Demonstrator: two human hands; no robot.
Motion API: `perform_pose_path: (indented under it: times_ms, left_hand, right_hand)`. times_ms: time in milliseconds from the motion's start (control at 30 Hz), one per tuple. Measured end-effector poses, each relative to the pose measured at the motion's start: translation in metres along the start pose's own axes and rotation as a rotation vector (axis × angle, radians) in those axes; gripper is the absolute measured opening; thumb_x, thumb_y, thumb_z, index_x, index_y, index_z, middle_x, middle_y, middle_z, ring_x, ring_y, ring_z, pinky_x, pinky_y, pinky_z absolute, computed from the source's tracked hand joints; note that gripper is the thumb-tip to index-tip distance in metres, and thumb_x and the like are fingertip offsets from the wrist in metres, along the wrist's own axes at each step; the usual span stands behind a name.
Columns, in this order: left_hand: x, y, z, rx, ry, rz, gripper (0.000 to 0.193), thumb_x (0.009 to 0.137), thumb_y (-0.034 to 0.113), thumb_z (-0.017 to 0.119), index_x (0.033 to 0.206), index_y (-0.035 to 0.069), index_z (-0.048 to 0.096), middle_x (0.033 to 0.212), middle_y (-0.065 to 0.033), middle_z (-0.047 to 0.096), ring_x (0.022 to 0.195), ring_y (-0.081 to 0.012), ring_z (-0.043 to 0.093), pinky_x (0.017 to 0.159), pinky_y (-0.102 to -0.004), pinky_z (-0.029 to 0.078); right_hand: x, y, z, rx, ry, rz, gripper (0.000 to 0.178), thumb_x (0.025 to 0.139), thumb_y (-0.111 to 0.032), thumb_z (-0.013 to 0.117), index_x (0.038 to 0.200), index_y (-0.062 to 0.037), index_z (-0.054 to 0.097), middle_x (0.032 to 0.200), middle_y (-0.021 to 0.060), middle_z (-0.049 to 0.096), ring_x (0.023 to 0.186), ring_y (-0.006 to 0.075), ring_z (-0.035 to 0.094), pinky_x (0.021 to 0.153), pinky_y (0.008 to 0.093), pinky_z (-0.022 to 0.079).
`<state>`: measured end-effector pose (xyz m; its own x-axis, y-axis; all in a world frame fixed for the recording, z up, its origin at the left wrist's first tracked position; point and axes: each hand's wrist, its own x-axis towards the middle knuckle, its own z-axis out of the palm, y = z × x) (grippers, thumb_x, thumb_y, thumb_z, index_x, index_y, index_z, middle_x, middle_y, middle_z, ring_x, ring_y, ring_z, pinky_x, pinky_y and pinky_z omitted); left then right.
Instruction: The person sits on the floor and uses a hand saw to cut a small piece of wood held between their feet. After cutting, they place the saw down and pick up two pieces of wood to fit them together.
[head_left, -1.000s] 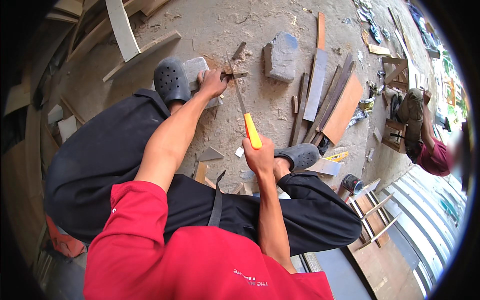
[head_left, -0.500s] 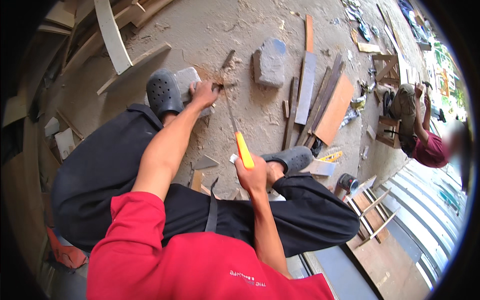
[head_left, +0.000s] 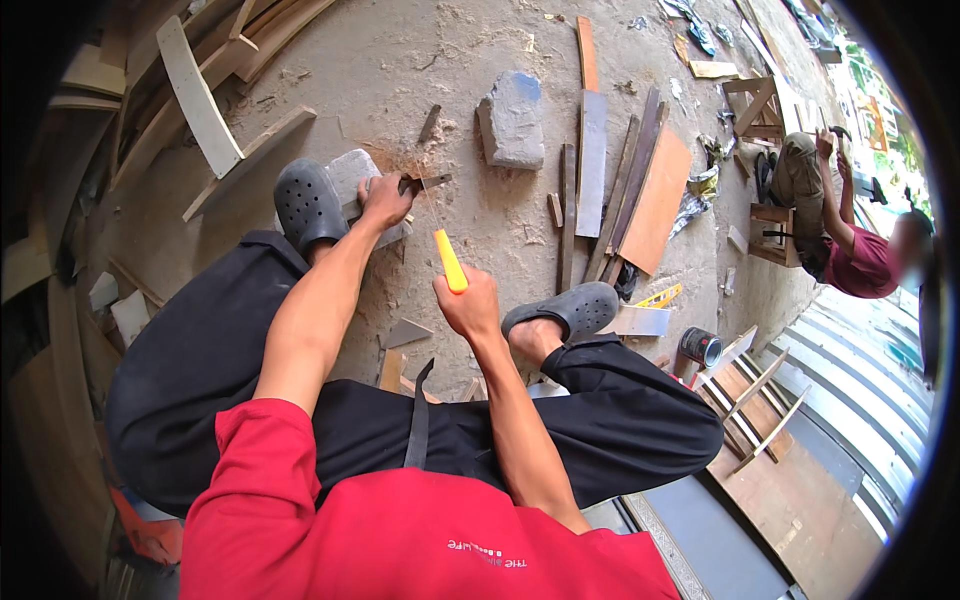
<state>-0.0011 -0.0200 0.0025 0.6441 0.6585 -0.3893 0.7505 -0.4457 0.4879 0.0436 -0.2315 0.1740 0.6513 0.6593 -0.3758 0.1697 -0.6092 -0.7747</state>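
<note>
A: Notice any change over the last half second?

B: Yep. Pushed the yellow-handled handsaw [head_left: 450,260] forward, with its handle now closer to the dark wooden strip [head_left: 434,182].

A: Cool, and the grip?

B: Wrapped snugly round the handle with the right hand [head_left: 467,302]. Clasped down over one end of the strip with the left hand [head_left: 387,201], as far as visible. Can't make out those fingertips, tbh.

A: Location of the strip?

B: Poking out past the left hand, just beside the pale concrete block [head_left: 352,172] and near the grey perforated clog [head_left: 308,203].

A: Meaning what for the sawing?

B: Looks like mid-cut, probably on a forward stroke. Can't tell the depth of the cut from here, though.
</note>
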Motion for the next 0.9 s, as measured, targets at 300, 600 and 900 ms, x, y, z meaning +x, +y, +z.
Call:
perform_pose_path:
  times_ms: [300,600,900]
  left_hand:
    - [0.005,-0.005,0.001,-0.022,0.040,0.016,0.039,0.087,0.046,0.058,0.111,0.017,0.067,0.112,-0.0115,0.066,0.113,-0.0306,0.054,0.106,-0.0535,0.019]
    - [0.002,0.002,-0.003,-0.049,-0.003,0.005,0.040,0.088,0.047,0.057,0.110,0.015,0.066,0.108,-0.0138,0.066,0.113,-0.0324,0.053,0.108,-0.0546,0.017]
    - [0.008,-0.006,-0.001,-0.060,0.016,-0.007,0.039,0.086,0.045,0.059,0.114,0.018,0.066,0.108,-0.0126,0.067,0.111,-0.0322,0.056,0.107,-0.0546,0.018]
  right_hand:
    - [0.020,0.003,0.008,-0.030,0.023,-0.044,0.022,0.078,-0.020,0.062,0.074,0.0014,0.062,0.064,0.0220,0.059,0.059,0.0401,0.059,0.056,0.0457,0.046]
    - [0.014,0.010,0.005,0.056,0.033,-0.027,0.020,0.078,-0.016,0.062,0.070,0.0021,0.059,0.061,0.0220,0.058,0.052,0.0364,0.058,0.052,0.0427,0.044]
    - [-0.006,0.023,0.010,0.039,0.053,-0.066,0.020,0.077,-0.016,0.061,0.068,0.0017,0.058,0.057,0.0209,0.055,0.052,0.0357,0.058,0.052,0.0436,0.044]
